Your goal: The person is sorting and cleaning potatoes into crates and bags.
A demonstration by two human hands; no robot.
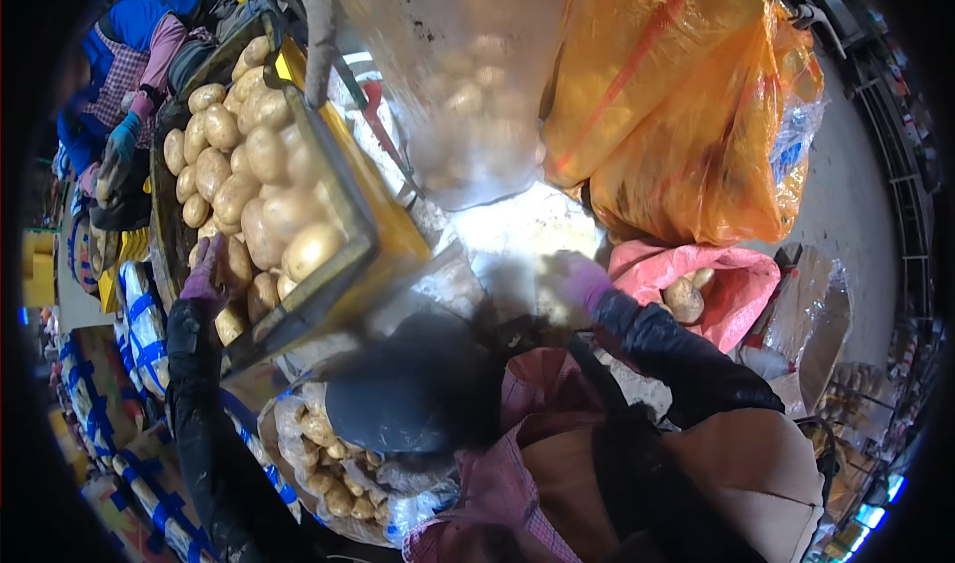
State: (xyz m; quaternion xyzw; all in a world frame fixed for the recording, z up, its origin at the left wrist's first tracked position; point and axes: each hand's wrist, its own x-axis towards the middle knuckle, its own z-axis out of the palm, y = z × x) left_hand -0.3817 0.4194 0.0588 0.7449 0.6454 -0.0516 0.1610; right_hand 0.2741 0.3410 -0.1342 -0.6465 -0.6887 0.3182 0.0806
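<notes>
My left hand [204, 273], in a purple glove, rests at the near left edge of a tub [359, 253] heaped with potatoes [239, 145]. Its fingers are spread a little and touch the potatoes; none is seen lifted in it. My right hand [586, 279], also purple-gloved, is blurred by motion over a brightly lit pale surface [526, 227]. Whether it holds anything is hidden. Just right of it, a pink woven sack [735, 302] lies with its mouth open and a few potatoes [683, 300] inside.
A cloudy clear plastic bag [485, 138] with potatoes hangs ahead, beside a large orange plastic bag [686, 130]. Below me stands a lined box of potatoes [336, 481]. Taped cartons [97, 391] line the left. A co-worker [134, 56] in blue is at upper left.
</notes>
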